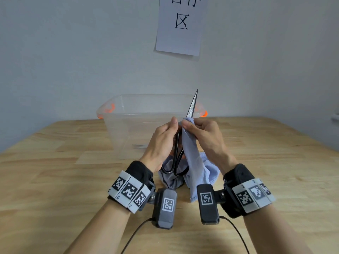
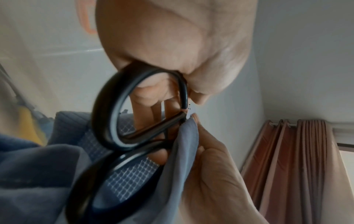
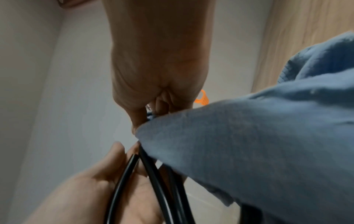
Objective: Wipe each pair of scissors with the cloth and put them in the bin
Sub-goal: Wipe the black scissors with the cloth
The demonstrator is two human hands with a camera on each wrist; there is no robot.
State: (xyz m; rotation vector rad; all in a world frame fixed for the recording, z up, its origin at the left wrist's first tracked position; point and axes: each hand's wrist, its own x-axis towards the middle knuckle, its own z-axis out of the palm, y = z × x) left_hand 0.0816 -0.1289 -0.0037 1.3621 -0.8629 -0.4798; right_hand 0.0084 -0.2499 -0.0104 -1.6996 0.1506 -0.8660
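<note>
the person is holding a pair of scissors (image 1: 180, 143) upright above the desk (image 1: 55, 171), blades together and pointing up, tilted a little to the right, with the tip showing in front of the wall. the left hand (image 1: 161, 142) is gripping the black loop handles near the pivot, its fingers (image 2: 153, 97) curled round the upper loop in the left wrist view and the thumb lying along the handle. the right hand (image 1: 203, 136) is pinching a blue-grey cloth (image 1: 192, 162) against the base of the blades, thumb and fingers closed tight on the fabric. the rest of the cloth is hanging down from that pinch and bunching on the desk under the handle loops, between the two wrists. in the right wrist view the cloth (image 3: 249, 144) is draping over the black handles (image 3: 153, 181), hiding where the blades begin. the upper part of the blades is standing bare above the cloth, speckled and shiny.

the clear plastic bin (image 1: 128, 125) with orange latches is sitting on the desk just behind the hands, against the wall, open at the top. something thin and pale is lying on its floor, too faint through the plastic to tell what it is. a paper sign (image 1: 180, 26) with printed characters is hanging on the wall above the bin. both wrists are wearing black bands with square printed markers.
</note>
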